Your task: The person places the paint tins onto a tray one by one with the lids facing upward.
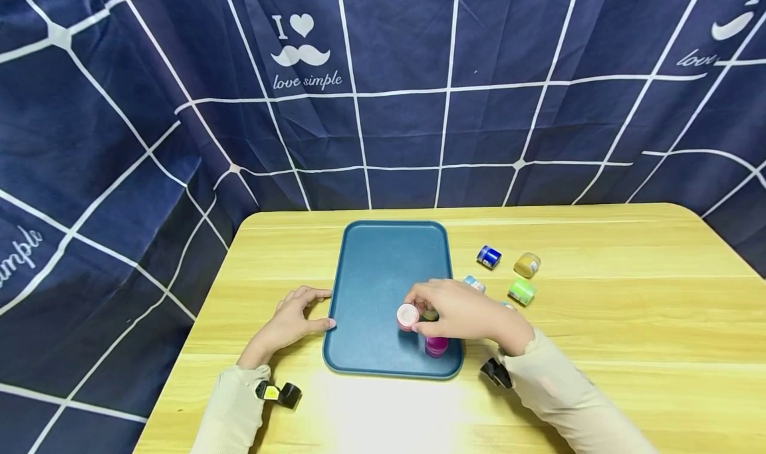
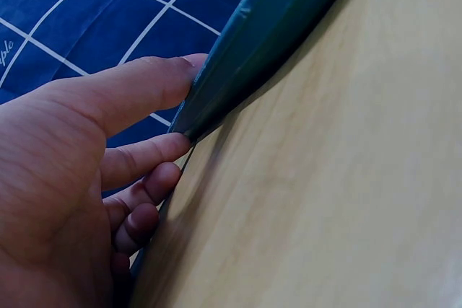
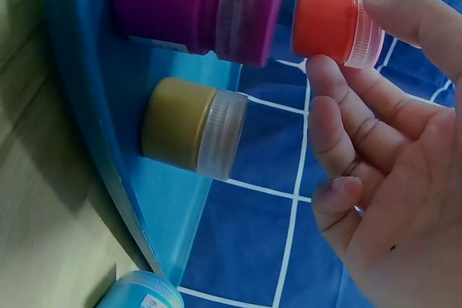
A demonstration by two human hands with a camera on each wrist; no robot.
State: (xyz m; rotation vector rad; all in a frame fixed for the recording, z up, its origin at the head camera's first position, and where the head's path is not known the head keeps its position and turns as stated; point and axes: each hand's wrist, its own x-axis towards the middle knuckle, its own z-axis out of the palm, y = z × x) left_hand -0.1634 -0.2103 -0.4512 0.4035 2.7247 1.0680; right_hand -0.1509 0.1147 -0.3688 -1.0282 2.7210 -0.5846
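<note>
Red jar point(image 1: 407, 316): over the blue tray point(image 1: 383, 268), near the purple jar point(image 1: 436, 347) and the yellow jar point(image 3: 173, 124) that stand on it.
My right hand point(image 1: 457, 308): pinching the red jar between thumb and fingertips.
My left hand point(image 1: 292, 318): thumb and index finger spread apart, both touching the tray's left rim.

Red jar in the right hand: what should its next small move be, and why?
I'd likely lower the red jar straight onto the tray: the right hand pinches it above bare tray floor, near the standing purple jar and mustard jar.
</note>
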